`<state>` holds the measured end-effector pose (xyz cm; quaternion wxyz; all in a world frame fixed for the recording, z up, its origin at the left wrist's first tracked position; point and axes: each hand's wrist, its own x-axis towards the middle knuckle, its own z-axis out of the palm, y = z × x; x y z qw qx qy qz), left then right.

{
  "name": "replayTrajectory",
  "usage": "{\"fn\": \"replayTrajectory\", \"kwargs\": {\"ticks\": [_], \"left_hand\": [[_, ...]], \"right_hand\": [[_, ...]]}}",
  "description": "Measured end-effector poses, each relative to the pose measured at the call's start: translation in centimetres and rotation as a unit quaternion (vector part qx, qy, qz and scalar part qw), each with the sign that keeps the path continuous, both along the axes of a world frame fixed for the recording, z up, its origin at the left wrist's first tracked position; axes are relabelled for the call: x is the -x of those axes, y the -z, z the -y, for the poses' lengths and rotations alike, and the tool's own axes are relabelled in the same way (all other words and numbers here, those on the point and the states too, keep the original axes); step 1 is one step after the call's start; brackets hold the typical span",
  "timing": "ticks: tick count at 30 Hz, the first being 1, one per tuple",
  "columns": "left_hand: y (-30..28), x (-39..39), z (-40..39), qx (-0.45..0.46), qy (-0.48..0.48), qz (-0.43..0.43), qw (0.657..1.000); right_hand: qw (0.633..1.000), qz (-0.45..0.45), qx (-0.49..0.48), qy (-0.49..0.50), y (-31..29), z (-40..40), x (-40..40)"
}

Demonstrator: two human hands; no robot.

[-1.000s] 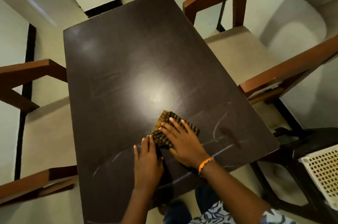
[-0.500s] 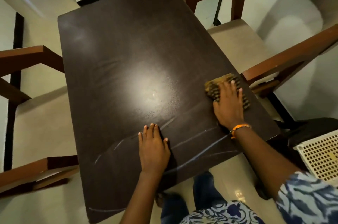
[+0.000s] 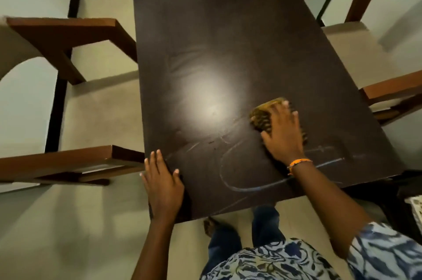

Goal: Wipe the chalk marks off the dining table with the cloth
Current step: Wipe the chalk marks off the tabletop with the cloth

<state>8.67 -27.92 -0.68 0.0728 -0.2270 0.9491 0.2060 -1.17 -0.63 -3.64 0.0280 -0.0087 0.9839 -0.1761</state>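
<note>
We find the right hand [image 3: 283, 135] pressed flat, fingers spread, on the cloth [image 3: 262, 115] at mid-right of the dining table [image 3: 228, 28], above the remaining chalk marks [image 3: 246, 187]. The left hand [image 3: 163, 186] rests open at the near-left edge, apparently bracing.

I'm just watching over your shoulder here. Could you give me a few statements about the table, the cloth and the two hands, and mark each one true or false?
1. The right hand presses flat on the cloth. True.
2. The left hand holds a second cloth. False: it is empty, resting flat at the table's near left edge.
3. Chalk marks still show near the front edge of the table. True.
4. The cloth is plain white. False: it is a yellowish and dark pattern.
5. A bracelet sits on the right wrist. True.
6. Plates and cups stand on the table. False: only the cloth and hands are on it.
</note>
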Motion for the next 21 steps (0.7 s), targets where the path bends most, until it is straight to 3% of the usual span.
{"fn": "replayTrajectory", "kwargs": {"ticks": [3, 5, 10, 13, 17, 21], "left_hand": [[0.6, -1.3, 2.1, -0.056, -0.051, 0.014, 0.997], [1.0, -2.1, 2.5, -0.111, -0.064, 0.0, 0.992], [1.2, -3.4, 3.8, -0.254, -0.104, -0.038, 0.961], [1.0, -3.5, 5.9, -0.312, -0.147, -0.045, 0.938], [0.6, -2.8, 7.8, -0.331, -0.17, -0.033, 0.927], [0.8, -2.0, 8.6, -0.343, -0.186, -0.043, 0.92]], "right_hand": [[0.996, 0.007, -0.041, 0.085, 0.5, 0.5, 0.3], [0.994, 0.005, -0.063, 0.085, 0.9, 3.7, -0.4], [0.997, 0.008, -0.021, -0.08, 1.2, 17.2, -5.2], [0.974, 0.03, 0.024, -0.224, 1.2, 23.0, -7.8], [0.948, 0.019, 0.011, -0.318, 1.2, 21.3, -6.4], [0.983, 0.007, -0.006, -0.183, 1.0, 13.4, -2.1]]}}
